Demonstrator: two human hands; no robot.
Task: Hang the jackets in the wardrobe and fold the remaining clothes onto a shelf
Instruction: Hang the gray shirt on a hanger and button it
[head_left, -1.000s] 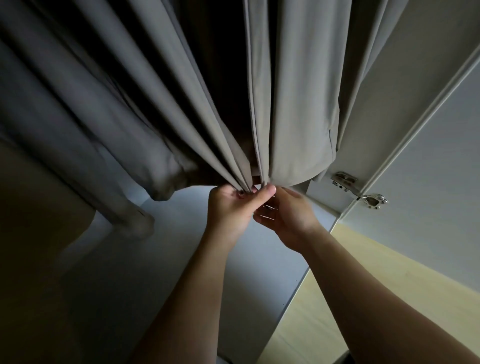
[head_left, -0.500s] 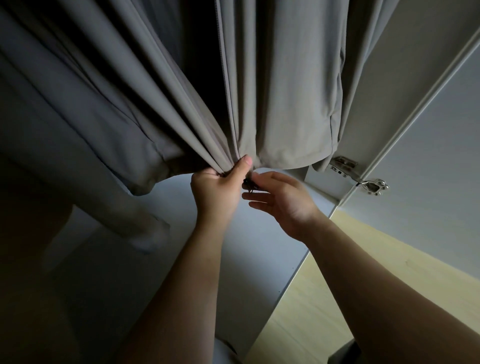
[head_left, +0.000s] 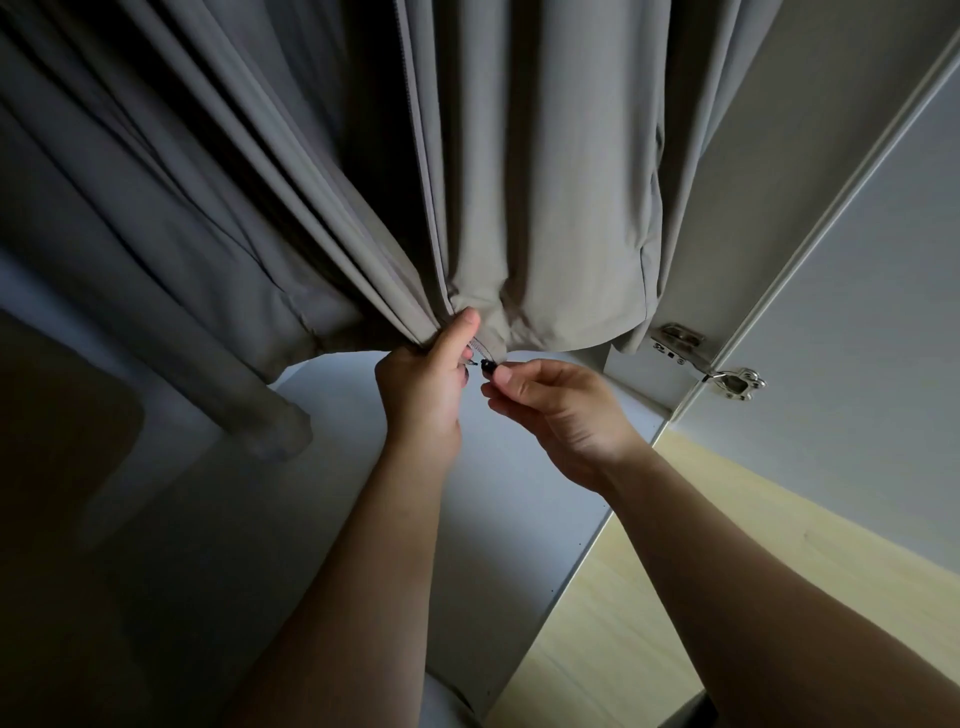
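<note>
A grey jacket hangs inside the wardrobe with its front open and its hem level with the hands. A zip track runs down the edge of the front panel nearer the door. At the left, one sleeve hangs lower than the hem, its cuff near the pale bottom panel of the wardrobe.

The left hand grips the gathered lower corner of the far front panel, with the fingers curled round the fabric and the thumb laid upward against it. The right hand pinches the small black zip pull between thumb and forefinger at the bottom of the other panel. Its remaining fingers are loosely curled beneath. The two hands are just beside each other, with the zip pull between them. Whether the two zip halves are engaged cannot be told.

At the right, the door stands open, joined to the wardrobe side wall by a metal hinge. Light wood floor shows below the door.
</note>
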